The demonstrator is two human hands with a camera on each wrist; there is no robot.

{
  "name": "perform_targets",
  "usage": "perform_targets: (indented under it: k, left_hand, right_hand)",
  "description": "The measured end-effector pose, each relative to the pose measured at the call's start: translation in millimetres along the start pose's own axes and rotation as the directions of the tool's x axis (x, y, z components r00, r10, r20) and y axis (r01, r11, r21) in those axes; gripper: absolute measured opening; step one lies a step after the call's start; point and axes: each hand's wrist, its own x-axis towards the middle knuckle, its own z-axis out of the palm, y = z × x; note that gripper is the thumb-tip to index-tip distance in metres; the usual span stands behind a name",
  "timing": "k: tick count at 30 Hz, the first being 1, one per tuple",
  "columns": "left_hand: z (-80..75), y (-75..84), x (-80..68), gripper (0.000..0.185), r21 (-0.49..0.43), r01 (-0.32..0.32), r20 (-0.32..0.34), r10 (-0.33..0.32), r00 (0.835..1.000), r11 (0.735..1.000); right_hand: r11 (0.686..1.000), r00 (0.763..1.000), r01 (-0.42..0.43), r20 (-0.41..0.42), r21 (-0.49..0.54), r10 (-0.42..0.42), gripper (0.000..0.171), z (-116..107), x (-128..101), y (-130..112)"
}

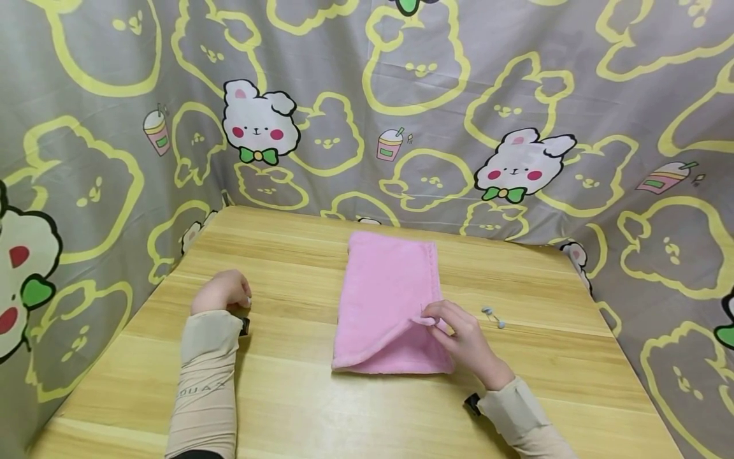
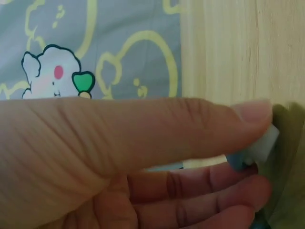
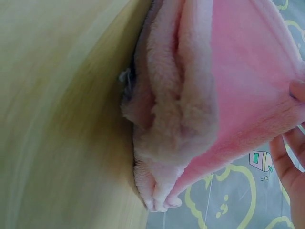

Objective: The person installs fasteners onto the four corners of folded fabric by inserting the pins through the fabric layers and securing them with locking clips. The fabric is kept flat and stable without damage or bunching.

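A folded pink fleece cloth (image 1: 385,299) lies at the middle of the wooden bench (image 1: 321,408), where the right hand (image 1: 466,339) pinches its near right edge and lifts the top layer clear — the grip clamped on the fabric. The left hand (image 1: 220,291) rests on the bench well to the cloth's left, fingers curled, thumb pressed on a small pale object (image 2: 261,145) whose nature cannot be told. Two small pins (image 1: 493,315) lie just right of the cloth — a bunny-print curtain (image 1: 516,115) surrounds the bench.
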Motion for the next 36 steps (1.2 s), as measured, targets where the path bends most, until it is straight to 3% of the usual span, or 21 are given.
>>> perform_targets:
  k: [3, 7, 12, 15, 17, 19, 20, 24, 26, 27, 29, 31, 33, 36]
  left_hand:
    - [-1.3, 4.0, 2.0, 0.008, 0.013, -0.053, -0.028, 0.054, 0.998, 0.999]
    - [-3.8, 13.0, 5.7, 0.021, -0.005, -0.139, -0.124, 0.138, 0.983, 0.990]
    - [-6.2, 28.9, 8.7, 0.036, -0.161, -0.241, -0.306, 0.183, 0.934, 0.957]
    - [-4.0, 42.1, 9.9, 0.041, -0.309, -0.307, -0.421, 0.160, 0.893, 0.900]
    - [-0.8, 52.7, 10.6, 0.045, -0.432, -0.357, -0.471, 0.130, 0.873, 0.828]
    - [3.4, 64.0, 12.3, 0.048, -0.554, -0.412, -0.495, 0.112, 0.862, 0.723]
    - [5.7, 70.1, 12.8, 0.049, -0.615, -0.435, -0.495, 0.107, 0.862, 0.658]
    - [17.0, 96.9, 14.6, 0.040, -0.797, -0.452, -0.441, 0.127, 0.889, 0.399]
    - [25.0, 110.7, 14.1, 0.033, -0.854, -0.414, -0.386, 0.150, 0.910, 0.314]
    - [29.8, 117.3, 13.9, 0.030, -0.873, -0.392, -0.357, 0.169, 0.919, 0.290]
    - [41.1, 129.8, 13.0, 0.028, -0.898, -0.341, -0.290, 0.206, 0.934, 0.280]
    - [54.3, 141.4, 11.9, 0.031, -0.910, -0.290, -0.220, 0.249, 0.943, 0.295]
    - [68.1, 152.4, 10.8, 0.035, -0.919, -0.245, -0.152, 0.296, 0.943, 0.310]
    - [87.7, 167.6, 9.0, 0.040, -0.911, -0.205, -0.073, 0.350, 0.934, 0.357]
  right_hand:
    - [1.000, 1.000, -0.004, 0.004, -0.002, 0.004, 0.011, -1, 0, -1]
    - [1.000, 1.000, -0.008, 0.007, -0.005, 0.008, 0.009, -1, 0, -2]
    - [1.000, 1.000, -0.014, 0.010, -0.007, 0.014, 0.010, -2, -1, -2]
    - [1.000, 1.000, -0.017, 0.013, -0.007, 0.017, 0.012, -3, -1, -2]
    - [1.000, 1.000, -0.016, 0.014, -0.010, 0.016, 0.013, -3, 0, -2]
    - [1.000, 1.000, -0.013, 0.018, -0.012, 0.013, 0.014, -3, 0, -2]
    - [1.000, 1.000, -0.009, 0.019, -0.013, 0.010, 0.014, -3, 0, -2]
    - [1.000, 1.000, 0.000, 0.022, -0.012, 0.000, 0.014, -4, 3, -2]
    - [1.000, 1.000, 0.007, 0.018, -0.014, -0.007, 0.014, -4, 4, -2]
    - [1.000, 1.000, 0.011, 0.017, -0.018, -0.011, 0.015, -4, 4, -2]
    - [1.000, 1.000, 0.021, 0.013, -0.021, -0.021, 0.016, -4, 5, -2]
    - [0.999, 1.000, 0.030, 0.010, -0.023, -0.029, 0.017, -4, 4, -1]
    - [0.999, 0.999, 0.040, 0.007, -0.024, -0.040, 0.014, -3, 3, -1]
    - [0.999, 0.999, 0.044, 0.006, -0.024, -0.044, 0.010, -3, 2, -1]
